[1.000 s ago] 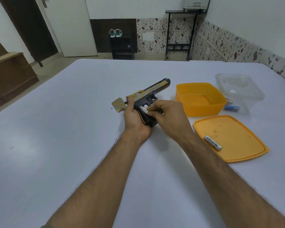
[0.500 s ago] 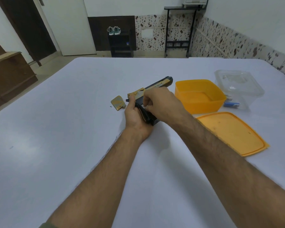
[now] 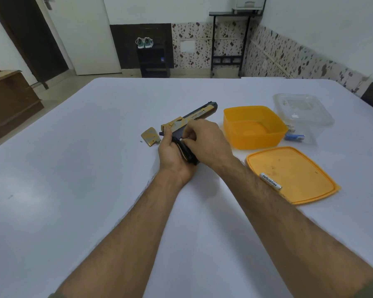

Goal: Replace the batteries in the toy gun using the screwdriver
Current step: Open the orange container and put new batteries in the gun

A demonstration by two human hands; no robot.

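Note:
The black and gold toy gun (image 3: 199,113) lies on the white table, its barrel pointing far right. My left hand (image 3: 172,155) grips its handle from the left. My right hand (image 3: 205,143) rests over the open handle, fingertips pinched on a white battery that barely shows there. The gold battery cover (image 3: 150,137) lies just left of the gun, with a tiny screw (image 3: 140,141) beside it. A spare white battery (image 3: 270,181) rests on the orange lid (image 3: 299,175). No screwdriver is in sight.
An orange tub (image 3: 253,125) stands right of the gun. Behind it is a clear plastic container (image 3: 302,112) with a blue item (image 3: 294,137) seen through its wall. The table's far edge faces a tiled floor, a dark shelf and a door.
My right hand shifted up along the handle over the battery slot. The view moved slightly; the spare battery on the lid, hidden by my arm half a second ago, shows again.

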